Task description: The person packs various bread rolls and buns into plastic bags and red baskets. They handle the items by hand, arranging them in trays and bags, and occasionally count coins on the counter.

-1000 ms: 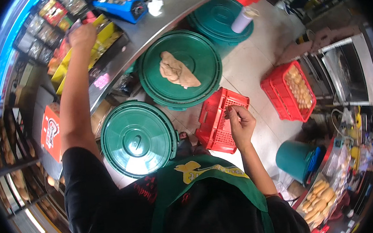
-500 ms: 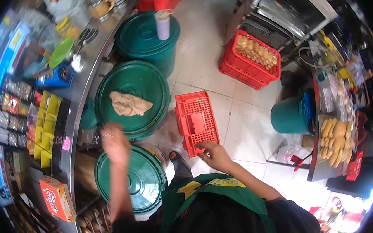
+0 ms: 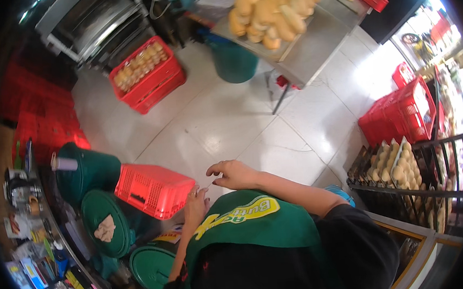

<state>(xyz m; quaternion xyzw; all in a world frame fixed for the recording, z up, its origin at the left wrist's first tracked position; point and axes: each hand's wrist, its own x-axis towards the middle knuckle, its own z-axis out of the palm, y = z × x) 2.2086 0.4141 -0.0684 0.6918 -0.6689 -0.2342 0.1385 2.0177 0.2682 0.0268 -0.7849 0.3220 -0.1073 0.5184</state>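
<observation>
Red perforated plastic crate (image 3: 156, 188), box-shaped, sits on the floor to the left of both my hands; long axis slants, near end pointing at my left hand (image 3: 195, 204). That hand is nearer, fingertips at the crate's near corner in view, contact can't be told. My right hand (image 3: 234, 174) is just right of the crate's near end, fingers loosely bent. Hands close together but apart; can't tell if something small is pinched between fingers. Crate walls: stiff, glossy, grid of small holes. Left of crate: dark green round plastic bin (image 3: 96, 204), smooth lid, soft crumpled beige lump (image 3: 105, 229) on it, cloth or dough unclear. Beyond crate: taller red plastic crate (image 3: 157, 96) with rows of small round golden buns (image 3: 141, 67). Beyond and right of crate: flat grey table (image 3: 311, 54), smooth oblong bread rolls (image 3: 270, 14) heaped on top.
</observation>
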